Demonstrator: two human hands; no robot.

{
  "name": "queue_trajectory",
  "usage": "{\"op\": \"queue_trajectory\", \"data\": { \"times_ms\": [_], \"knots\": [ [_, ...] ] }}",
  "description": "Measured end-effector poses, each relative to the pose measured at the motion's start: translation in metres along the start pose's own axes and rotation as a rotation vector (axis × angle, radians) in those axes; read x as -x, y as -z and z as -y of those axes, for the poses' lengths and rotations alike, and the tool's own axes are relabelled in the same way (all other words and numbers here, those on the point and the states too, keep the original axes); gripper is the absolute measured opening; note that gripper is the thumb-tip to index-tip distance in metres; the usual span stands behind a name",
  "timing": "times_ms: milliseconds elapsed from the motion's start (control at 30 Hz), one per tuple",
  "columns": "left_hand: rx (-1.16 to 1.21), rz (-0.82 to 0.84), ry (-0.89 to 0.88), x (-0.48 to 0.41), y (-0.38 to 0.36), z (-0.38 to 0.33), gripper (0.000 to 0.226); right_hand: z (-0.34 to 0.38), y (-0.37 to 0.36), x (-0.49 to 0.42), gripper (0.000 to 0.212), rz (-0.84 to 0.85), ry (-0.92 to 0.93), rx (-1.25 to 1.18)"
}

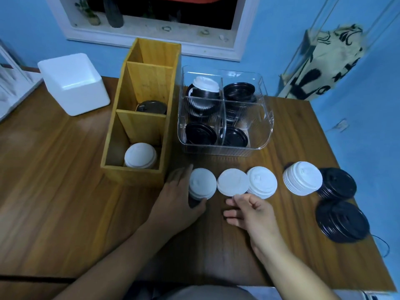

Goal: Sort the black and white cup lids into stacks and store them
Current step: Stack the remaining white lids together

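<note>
My left hand point(181, 198) grips a small stack with a white lid on top point(202, 183) and black lids under it, just in front of the wooden box. My right hand point(249, 210) pinches the near edge of a single white lid point(232, 181). To its right lie a short white stack point(263, 181), a taller white stack point(302, 178) and two black stacks point(338, 182) point(342, 220). The wooden box point(140, 118) holds white lids point(140, 155) in its near compartment and black lids point(151, 107) in the middle one.
A clear plastic organiser point(225, 113) with four compartments holds mostly black lids, with a white one on top at the back left. A white foam box point(73, 83) stands at the back left. The table's right edge runs close to the black stacks.
</note>
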State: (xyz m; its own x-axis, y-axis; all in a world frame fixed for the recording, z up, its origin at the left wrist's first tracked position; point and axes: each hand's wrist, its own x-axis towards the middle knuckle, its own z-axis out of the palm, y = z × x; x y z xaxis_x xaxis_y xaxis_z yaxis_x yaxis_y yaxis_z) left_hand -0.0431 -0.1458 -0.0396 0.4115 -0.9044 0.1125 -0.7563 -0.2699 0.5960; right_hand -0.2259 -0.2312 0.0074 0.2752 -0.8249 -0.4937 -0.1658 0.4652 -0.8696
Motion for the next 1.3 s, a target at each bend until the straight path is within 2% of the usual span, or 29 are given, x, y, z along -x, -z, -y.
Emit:
{"op": "queue_trajectory", "data": {
  "times_ms": [67, 133, 167, 233, 300, 367, 433, 533, 633, 767, 867, 967, 1000, 1100, 1167, 1200, 1300],
  "knots": [
    [-0.024, -0.014, -0.014, 0.000, -0.001, 0.000, 0.090, 0.004, 0.008, 0.002, 0.020, 0.084, -0.033, 0.198],
    [-0.030, -0.013, -0.005, 0.000, -0.001, -0.001, 0.085, 0.010, 0.018, 0.002, 0.019, 0.161, 0.037, 0.416],
    [-0.027, -0.010, -0.001, -0.001, -0.001, -0.001, 0.084, 0.014, 0.024, 0.001, 0.014, 0.173, 0.156, 0.517],
    [-0.013, -0.011, -0.006, -0.002, -0.001, 0.000, 0.083, 0.023, 0.035, -0.010, 0.005, 0.137, 0.551, 0.766],
    [0.001, -0.008, -0.010, -0.002, 0.000, 0.000, 0.083, 0.034, 0.041, -0.023, 0.028, 0.139, 0.921, 1.037],
    [0.005, -0.005, -0.011, -0.002, 0.001, 0.000, 0.084, 0.045, 0.043, -0.037, 0.053, 0.263, 1.075, 1.257],
    [0.006, -0.005, -0.019, -0.002, 0.001, 0.000, 0.084, 0.054, 0.039, -0.049, 0.076, 0.413, 1.060, 1.471],
    [0.005, -0.007, -0.030, -0.003, 0.001, 0.001, 0.084, 0.059, 0.026, -0.061, 0.088, 0.469, 0.990, 1.632],
    [0.030, -0.005, -0.023, -0.002, 0.002, 0.001, 0.084, 0.064, 0.024, -0.059, 0.091, 0.468, 1.022, 1.652],
    [0.030, -0.006, -0.033, -0.002, 0.003, 0.001, 0.083, 0.061, 0.042, -0.036, 0.091, 0.746, 0.869, 1.638],
    [0.026, -0.010, -0.041, -0.002, 0.003, 0.001, 0.083, 0.042, 0.055, -0.029, 0.099, 0.889, 0.892, 1.615],
    [0.025, -0.016, -0.060, -0.003, 0.003, 0.002, 0.081, 0.036, 0.066, -0.027, 0.101, 0.822, 0.930, 1.463],
    [0.026, -0.010, -0.062, -0.003, 0.002, 0.002, 0.081, 0.034, 0.070, -0.023, 0.095, 0.730, 0.924, 1.375],
    [0.025, -0.008, -0.064, -0.003, 0.002, 0.003, 0.082, 0.018, 0.074, -0.004, 0.064, 0.316, 0.896, 1.149],
    [0.028, -0.011, -0.066, -0.003, 0.001, 0.003, 0.082, 0.002, 0.066, 0.007, 0.076, 0.113, 0.791, 1.146],
    [0.029, -0.010, -0.066, -0.003, 0.002, 0.003, 0.082, -0.007, 0.062, 0.009, 0.085, 0.070, 0.759, 1.171],
    [0.035, -0.001, -0.067, -0.003, 0.001, 0.002, 0.082, -0.024, 0.054, 0.008, 0.091, 0.101, 0.730, 1.140]
  ]
}}
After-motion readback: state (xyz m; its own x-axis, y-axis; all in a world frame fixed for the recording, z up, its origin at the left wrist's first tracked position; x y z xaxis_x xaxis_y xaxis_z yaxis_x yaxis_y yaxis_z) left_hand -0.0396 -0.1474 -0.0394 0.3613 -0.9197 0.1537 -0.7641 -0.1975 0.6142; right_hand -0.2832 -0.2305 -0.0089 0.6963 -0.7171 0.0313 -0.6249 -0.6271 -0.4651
